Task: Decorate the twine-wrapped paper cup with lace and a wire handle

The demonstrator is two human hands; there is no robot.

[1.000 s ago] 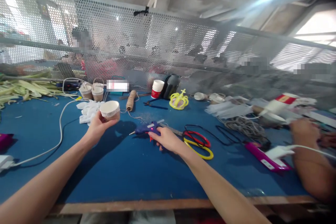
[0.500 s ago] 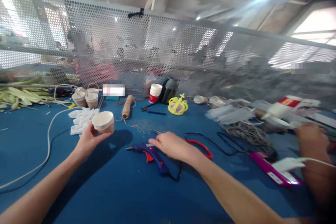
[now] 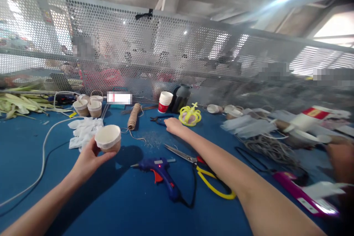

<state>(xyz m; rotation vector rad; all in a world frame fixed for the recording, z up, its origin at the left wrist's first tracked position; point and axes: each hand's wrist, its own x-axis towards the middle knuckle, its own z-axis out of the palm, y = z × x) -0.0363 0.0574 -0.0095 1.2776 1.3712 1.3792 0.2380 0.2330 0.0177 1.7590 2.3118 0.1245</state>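
A small cup wrapped in brown with a white rim [image 3: 108,138] is held upright in my left hand [image 3: 92,155], fingers round its side. My right hand [image 3: 174,125] reaches far forward, touching or just over the blue-handled pliers [image 3: 159,119]; its fingers are bunched, and what they hold is hard to make out. Right beside it sits a yellow crown-shaped piece [image 3: 190,114]. Nearer me lie a blue glue gun [image 3: 163,173] with a small red light and scissors [image 3: 203,169] with yellow and red handles, partly under my right forearm.
Twine roll [image 3: 134,116], stacked paper cups [image 3: 165,102], dark bottle [image 3: 180,98] and small baskets [image 3: 94,108] stand farther back. White gloves [image 3: 83,132] lie left, a purple power strip [image 3: 304,193] and grey cord [image 3: 268,149] right. Another person's hand [image 3: 341,155] shows at the right edge.
My right hand has moved forward from beside the glue gun to the pliers, uncovering the scissors. My left hand still holds the cup, now tipped slightly so more of its inside shows.
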